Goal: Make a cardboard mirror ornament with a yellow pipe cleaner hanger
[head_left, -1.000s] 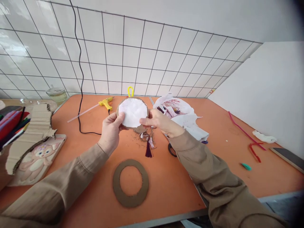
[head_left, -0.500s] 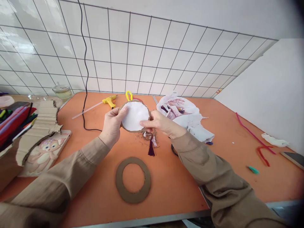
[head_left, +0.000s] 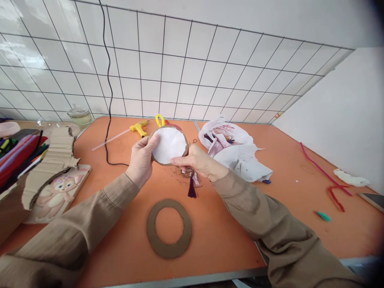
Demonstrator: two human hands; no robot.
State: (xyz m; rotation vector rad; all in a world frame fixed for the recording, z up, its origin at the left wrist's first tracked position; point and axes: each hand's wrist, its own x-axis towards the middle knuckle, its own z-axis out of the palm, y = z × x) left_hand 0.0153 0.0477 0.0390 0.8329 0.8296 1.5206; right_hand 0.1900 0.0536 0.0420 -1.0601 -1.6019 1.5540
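Both my hands hold a round cardboard disc [head_left: 169, 145] faced with white, raised above the orange table. My left hand [head_left: 142, 158] grips its left edge, thumb on the white face and fingers hidden behind. At the lower right edge, my right hand [head_left: 198, 161] pinches it, its thumb lying on the white surface. A yellow loop [head_left: 160, 120] pokes up behind the disc's top; whether it is attached I cannot tell. Beneath my right hand lies a dark purple tassel [head_left: 192, 189] among brown scraps. Nearer me, a flat cardboard ring [head_left: 153, 240] rests on the table.
A yellow glue gun [head_left: 139, 128] with its black cord [head_left: 108, 76] lies behind my left hand. A white plastic bag [head_left: 240, 154] sits to the right. Torn cardboard [head_left: 49, 160] and pipe cleaners [head_left: 22, 158] are at left. A red pipe cleaner [head_left: 336, 198] lies far right.
My right hand has slid slightly left and down along the disc, its thumb now nearer the lower edge. The disc has shifted slightly left.
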